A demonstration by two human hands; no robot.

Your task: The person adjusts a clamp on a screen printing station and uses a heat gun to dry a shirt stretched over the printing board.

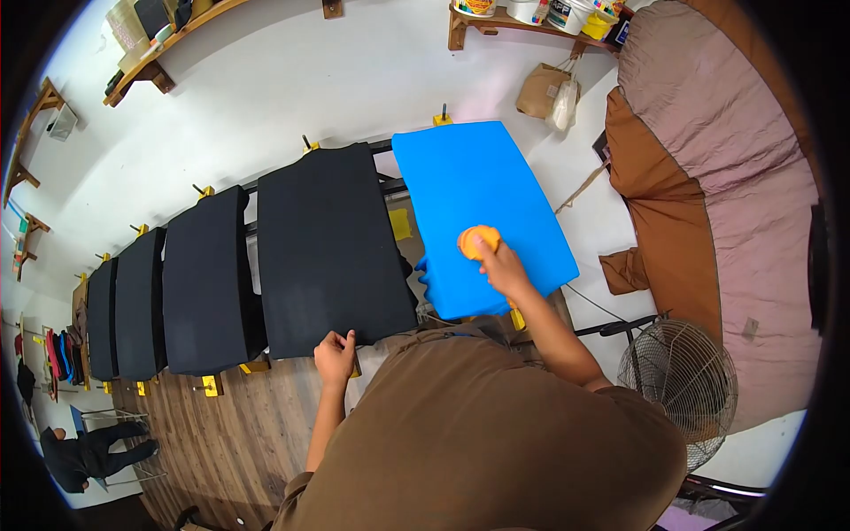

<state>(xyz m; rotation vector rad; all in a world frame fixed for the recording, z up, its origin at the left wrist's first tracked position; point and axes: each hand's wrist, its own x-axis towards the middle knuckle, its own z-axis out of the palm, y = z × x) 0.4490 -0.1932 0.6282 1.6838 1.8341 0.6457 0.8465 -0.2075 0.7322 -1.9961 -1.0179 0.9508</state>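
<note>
Two o'clock in our view: our right hand (505, 270) gripped an orange disc (473, 242) in its fingers on blue cloth (474, 177). Seven-thirty: left hand (336, 357) lay at near edge of black cloth (328, 239), fingers bent; pinching or not, we couldn't tell.

Smooth, matt cloth is seen on the blue panel (482, 181) and black panels (323, 239), wrinkled cloth on the curtain (708, 133); the fan (677, 385) is caged in metal wire, the floor (208, 438) wood-grained.
</note>
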